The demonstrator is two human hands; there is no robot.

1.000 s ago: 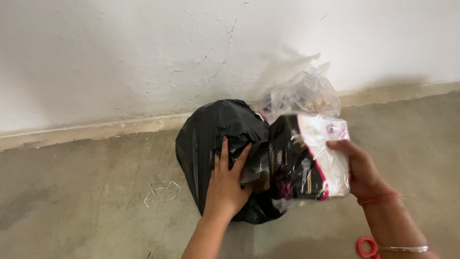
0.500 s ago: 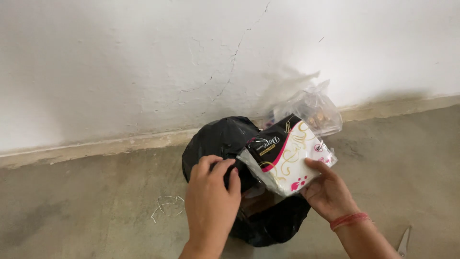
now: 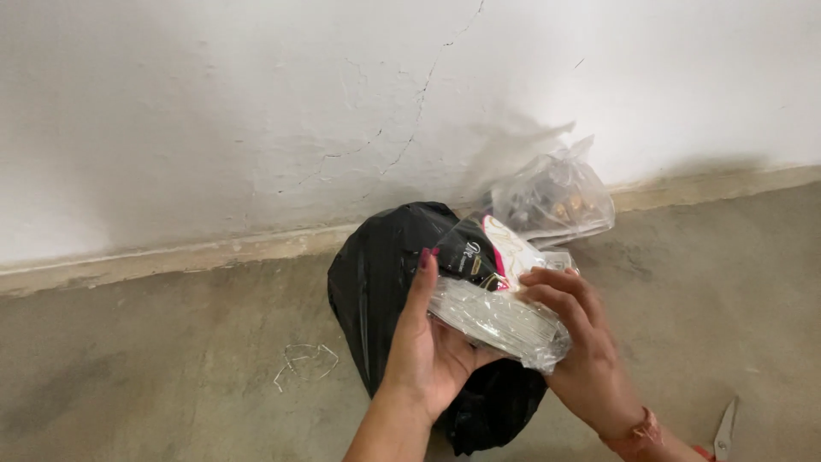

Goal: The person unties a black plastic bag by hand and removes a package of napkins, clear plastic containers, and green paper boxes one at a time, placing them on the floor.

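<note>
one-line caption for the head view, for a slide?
Both hands, left hand and right hand, hold a plastic-wrapped packet over a black bag.

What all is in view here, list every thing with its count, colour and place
packet: one, clear wrap with black, white and pink print, held in both hands over the black bag
black bag: one, black, on the floor by the wall
clear bag: one, transparent, at the wall behind the black bag
scissors: one, metal tips, floor at lower right, partly cut off
wire scrap: one, pale, floor left of the black bag
wall: white, cracked
floor: grey concrete
left hand: under the packet
right hand: on the packet's right end, band at the wrist
</note>
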